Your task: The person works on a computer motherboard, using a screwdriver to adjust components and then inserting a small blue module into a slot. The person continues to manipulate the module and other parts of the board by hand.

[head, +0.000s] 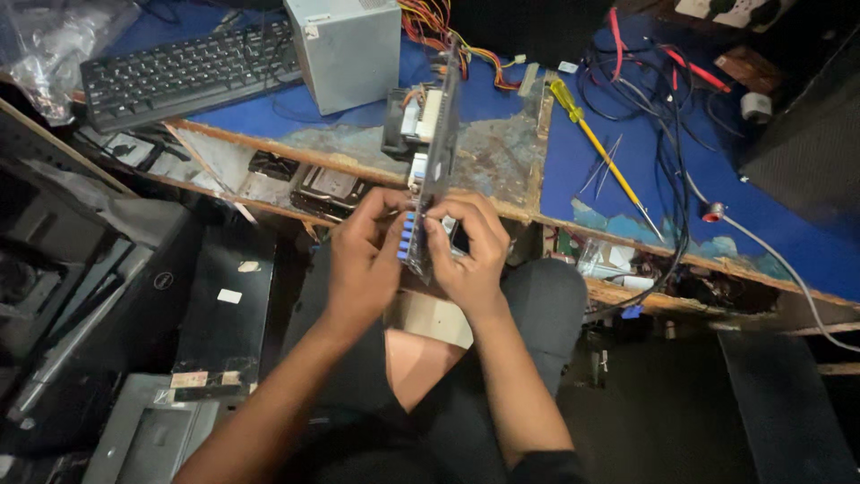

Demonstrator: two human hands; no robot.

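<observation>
Edgewise, circuit board [436,134] between both hands [421,251].

Worn blue bench [770,224] w/ keyboard [179,76], grey PSU box [345,49]; yellow screwdriver [600,148], cables [663,108]

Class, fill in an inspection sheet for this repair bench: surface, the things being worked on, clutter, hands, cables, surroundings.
Surface: blue-topped workbench, covering worn through to bare patches near the front edge.
Job's things: circuit board held on edge, blue connectors at its lower end.
Clutter: black keyboard, grey metal box, yellow-handled screwdriver, clear plastic bag.
Hands: left hand and right hand both grip the board's lower end.
Cables: black and red wires tangled on the right; coloured wire bundle behind the box.
Surroundings: dark computer cases on the floor at left.
</observation>
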